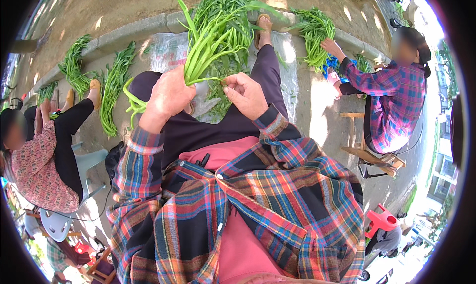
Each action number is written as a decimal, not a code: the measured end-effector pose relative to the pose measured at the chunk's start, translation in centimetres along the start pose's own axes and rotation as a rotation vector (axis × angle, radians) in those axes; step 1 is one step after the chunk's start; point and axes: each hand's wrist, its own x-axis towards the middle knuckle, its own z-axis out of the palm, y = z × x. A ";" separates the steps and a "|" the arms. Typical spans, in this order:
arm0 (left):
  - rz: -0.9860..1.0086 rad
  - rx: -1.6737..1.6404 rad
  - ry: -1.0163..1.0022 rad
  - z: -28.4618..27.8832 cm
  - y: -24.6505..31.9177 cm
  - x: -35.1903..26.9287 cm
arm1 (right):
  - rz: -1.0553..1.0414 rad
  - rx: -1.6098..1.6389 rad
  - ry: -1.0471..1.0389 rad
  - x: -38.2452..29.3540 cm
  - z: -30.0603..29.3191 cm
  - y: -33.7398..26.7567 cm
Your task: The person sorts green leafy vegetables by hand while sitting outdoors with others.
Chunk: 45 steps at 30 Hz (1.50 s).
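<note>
My left hand (171, 94) is closed around a bunch of leafy green stems (202, 57), which look like water spinach. The stems fan upward from the fist, and their thick lower ends stick out on its left side. One thin stem runs sideways from the bunch to my right hand (243, 92), whose thumb and fingertips pinch its end. Beyond the hands a large heap of the same greens (230, 9) lies on a clear plastic sheet (167, 48). Loose leaves (223, 94) are scattered over the sheet between my legs.
A concrete kerb (130, 31) runs behind the heap. More greens (117, 87) lie at the left. One person (44, 161) sits at the left, another (394, 87) on a wooden stool (375, 161) at the right, touching another pile of greens (316, 38).
</note>
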 end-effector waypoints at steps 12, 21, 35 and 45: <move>-0.073 0.082 0.007 0.0 0.0 0.2 | 0.005 0.128 -0.017 0.1 0.3 0.0; -0.115 0.181 -0.018 0.7 0.7 -0.6 | 0.028 -0.031 -0.012 -0.6 -0.2 -0.7; -0.065 -0.183 -0.020 -1.1 -2.4 0.5 | 0.221 0.254 0.055 -0.4 -2.0 0.7; -0.195 -0.598 -0.189 -2.8 -0.7 0.9 | 0.083 0.031 0.024 0.8 -0.8 3.1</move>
